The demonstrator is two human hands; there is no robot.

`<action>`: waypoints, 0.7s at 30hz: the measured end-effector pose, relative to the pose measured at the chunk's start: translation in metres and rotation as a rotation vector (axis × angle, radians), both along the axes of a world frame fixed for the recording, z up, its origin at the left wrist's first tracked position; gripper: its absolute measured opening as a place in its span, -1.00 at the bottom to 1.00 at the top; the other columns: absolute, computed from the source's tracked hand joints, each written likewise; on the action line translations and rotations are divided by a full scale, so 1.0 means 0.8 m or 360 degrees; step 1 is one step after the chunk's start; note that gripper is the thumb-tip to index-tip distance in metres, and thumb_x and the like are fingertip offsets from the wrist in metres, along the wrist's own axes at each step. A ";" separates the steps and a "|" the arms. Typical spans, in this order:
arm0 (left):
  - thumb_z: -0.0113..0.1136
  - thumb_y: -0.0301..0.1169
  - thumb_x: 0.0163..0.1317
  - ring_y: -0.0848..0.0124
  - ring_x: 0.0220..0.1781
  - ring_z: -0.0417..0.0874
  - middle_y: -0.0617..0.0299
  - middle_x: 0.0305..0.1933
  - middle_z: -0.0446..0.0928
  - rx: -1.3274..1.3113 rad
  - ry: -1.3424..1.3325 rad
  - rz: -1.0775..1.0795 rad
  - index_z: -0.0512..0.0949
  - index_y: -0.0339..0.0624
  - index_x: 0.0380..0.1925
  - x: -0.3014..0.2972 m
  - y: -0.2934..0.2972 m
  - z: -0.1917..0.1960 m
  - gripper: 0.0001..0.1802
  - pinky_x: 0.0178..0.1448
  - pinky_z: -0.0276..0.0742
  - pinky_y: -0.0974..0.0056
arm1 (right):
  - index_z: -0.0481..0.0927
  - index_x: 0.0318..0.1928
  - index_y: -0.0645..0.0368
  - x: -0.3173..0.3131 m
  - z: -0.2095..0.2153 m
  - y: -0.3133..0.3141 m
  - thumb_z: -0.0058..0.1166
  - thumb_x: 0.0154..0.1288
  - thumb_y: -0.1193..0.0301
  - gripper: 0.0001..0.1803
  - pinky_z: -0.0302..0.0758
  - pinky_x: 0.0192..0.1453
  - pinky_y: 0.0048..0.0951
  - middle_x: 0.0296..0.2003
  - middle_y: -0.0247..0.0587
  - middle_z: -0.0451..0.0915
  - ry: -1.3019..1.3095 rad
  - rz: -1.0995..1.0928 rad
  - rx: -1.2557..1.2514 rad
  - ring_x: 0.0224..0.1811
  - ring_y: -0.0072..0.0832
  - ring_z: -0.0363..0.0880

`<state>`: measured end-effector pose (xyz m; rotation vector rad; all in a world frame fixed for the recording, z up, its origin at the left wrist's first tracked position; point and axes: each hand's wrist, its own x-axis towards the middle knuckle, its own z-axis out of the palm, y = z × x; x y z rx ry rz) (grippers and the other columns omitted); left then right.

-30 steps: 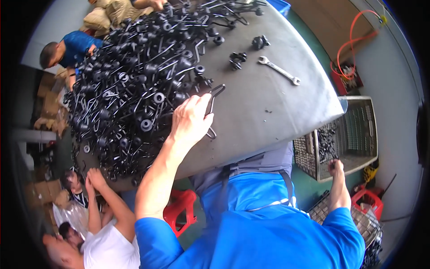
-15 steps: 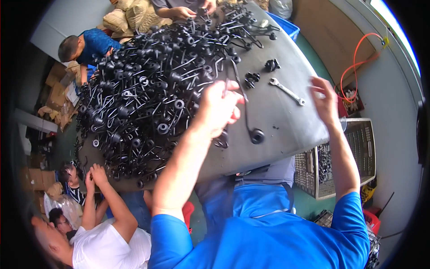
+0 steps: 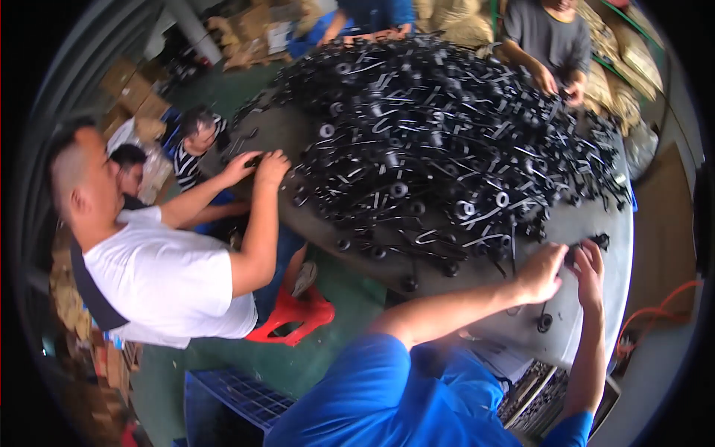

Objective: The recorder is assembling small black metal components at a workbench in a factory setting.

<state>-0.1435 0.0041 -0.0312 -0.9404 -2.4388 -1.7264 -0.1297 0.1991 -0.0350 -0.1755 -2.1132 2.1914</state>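
My left hand (image 3: 542,275) and my right hand (image 3: 588,270) are close together above the right part of the grey table, fingers curled. A dark part (image 3: 572,255) shows between their fingertips; blur hides its shape and which hand grips it. Just beyond my right fingers lies a small black part (image 3: 601,240). Below my left hand a thin black rod ends in a round black bushing (image 3: 544,322) on the table. A large heap of black bent rods with round rubber bushings (image 3: 417,141) spreads to the left and beyond.
A person in white (image 3: 164,264) sits left by a red stool (image 3: 294,316), handling a dark part. Others work around the far and left sides. Blue crate (image 3: 238,398) stands lower left; a crate of metal parts (image 3: 532,395) sits beneath my right arm. Orange hose (image 3: 659,309) hangs right.
The view has swung left, so the table sits farther right. My hands, apart before, have come together. The wrench seen on the table earlier no longer shows.
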 end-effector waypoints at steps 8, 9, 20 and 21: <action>0.21 -0.45 0.17 0.00 0.00 0.55 -0.06 -0.07 0.52 0.0385 -0.0087 -0.0397 0.41 -0.31 -0.06 -0.008 0.033 0.006 -0.65 0.08 0.45 0.09 | 0.44 0.14 0.18 0.063 0.023 -0.036 -0.25 0.50 0.22 -0.61 0.44 0.18 -0.32 0.02 -0.20 0.55 -0.0024 0.0175 -0.1012 0.10 -0.41 0.51; 0.21 -0.45 0.17 0.00 0.00 0.55 -0.06 -0.07 0.52 0.0379 -0.0085 -0.0395 0.41 -0.31 -0.06 -0.009 0.037 0.007 -0.65 0.08 0.45 0.09 | 0.44 0.14 0.18 0.066 0.019 -0.029 -0.25 0.50 0.22 -0.61 0.44 0.18 -0.32 0.02 -0.20 0.55 -0.0022 0.0178 -0.1018 0.10 -0.41 0.51; 0.22 -0.48 0.19 0.16 -0.17 0.63 -0.03 -0.26 0.59 0.0726 -0.0590 -0.0097 0.37 -0.34 0.00 -0.014 0.071 0.001 -0.60 -0.07 0.50 0.14 | 0.52 0.01 0.22 0.063 -0.005 0.022 -0.11 0.48 0.34 -0.74 0.58 -0.27 -0.63 -0.35 -0.36 0.58 -0.0043 0.0186 -0.0449 -0.40 -0.66 0.55; 0.22 -0.46 0.21 0.17 -0.20 0.63 -0.01 -0.29 0.59 0.0704 -0.0556 -0.0064 0.37 -0.33 0.01 -0.015 0.072 -0.005 -0.60 -0.09 0.50 0.14 | 0.52 0.01 0.22 0.068 -0.006 0.012 -0.11 0.48 0.34 -0.74 0.58 -0.27 -0.63 -0.35 -0.36 0.58 -0.0042 0.0181 -0.0452 -0.40 -0.66 0.55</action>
